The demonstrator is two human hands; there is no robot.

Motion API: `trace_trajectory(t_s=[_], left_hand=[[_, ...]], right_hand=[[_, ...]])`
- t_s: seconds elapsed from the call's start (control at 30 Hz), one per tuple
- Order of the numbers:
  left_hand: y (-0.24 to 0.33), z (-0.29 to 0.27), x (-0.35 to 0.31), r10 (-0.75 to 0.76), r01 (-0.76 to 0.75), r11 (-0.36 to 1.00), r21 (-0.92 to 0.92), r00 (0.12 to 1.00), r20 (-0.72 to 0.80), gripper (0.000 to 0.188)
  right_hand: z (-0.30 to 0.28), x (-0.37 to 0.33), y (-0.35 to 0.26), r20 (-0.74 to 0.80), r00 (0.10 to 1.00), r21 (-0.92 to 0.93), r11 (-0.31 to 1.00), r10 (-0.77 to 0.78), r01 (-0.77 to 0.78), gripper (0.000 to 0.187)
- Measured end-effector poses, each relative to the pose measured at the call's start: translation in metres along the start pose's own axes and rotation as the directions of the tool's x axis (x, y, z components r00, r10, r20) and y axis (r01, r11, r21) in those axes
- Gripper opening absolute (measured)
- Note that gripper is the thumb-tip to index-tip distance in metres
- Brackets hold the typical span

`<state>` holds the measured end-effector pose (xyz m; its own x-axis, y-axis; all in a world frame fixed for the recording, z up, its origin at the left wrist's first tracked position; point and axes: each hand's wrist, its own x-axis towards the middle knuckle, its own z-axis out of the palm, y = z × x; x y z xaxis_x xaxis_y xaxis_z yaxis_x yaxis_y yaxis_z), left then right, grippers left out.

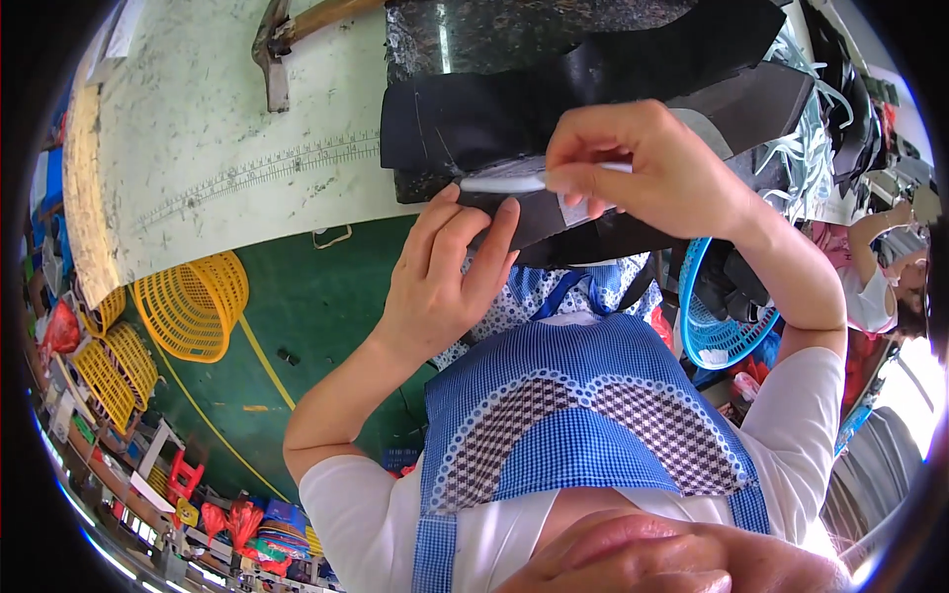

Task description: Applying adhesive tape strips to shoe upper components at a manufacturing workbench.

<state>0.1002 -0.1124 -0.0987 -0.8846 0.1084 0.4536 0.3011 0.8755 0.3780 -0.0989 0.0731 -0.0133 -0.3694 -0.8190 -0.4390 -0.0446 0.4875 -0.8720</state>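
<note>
On my feed I see the right hand [633,170] pinching a white strip [502,185], which runs left of that grip toward the spread-fingered left hand [442,272].

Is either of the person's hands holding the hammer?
No, the hammer lies on the white tabletop, while the right hand pinches a slim white piece and the left hand touches black sheet material.

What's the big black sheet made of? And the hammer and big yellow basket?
Black sheet: maybe leather or imitation, smooth and softly shiny. Hammer: handle probably wood, brown and smooth; head probably metal, dull, worn. Big yellow basket: likely plastic, evenly coloured, lattice holes.
</note>
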Motion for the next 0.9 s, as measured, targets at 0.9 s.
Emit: trace_trajectory(t_s=[0.9], left_hand=[[0.036,-0.024,0.087,0.062,-0.138,0.971,0.198,0.935,0.349,0.079]], right_hand=[[-0.045,-0.013,0.014,-0.341,0.935,-0.724,0.663,-0.101,-0.192,0.028]])
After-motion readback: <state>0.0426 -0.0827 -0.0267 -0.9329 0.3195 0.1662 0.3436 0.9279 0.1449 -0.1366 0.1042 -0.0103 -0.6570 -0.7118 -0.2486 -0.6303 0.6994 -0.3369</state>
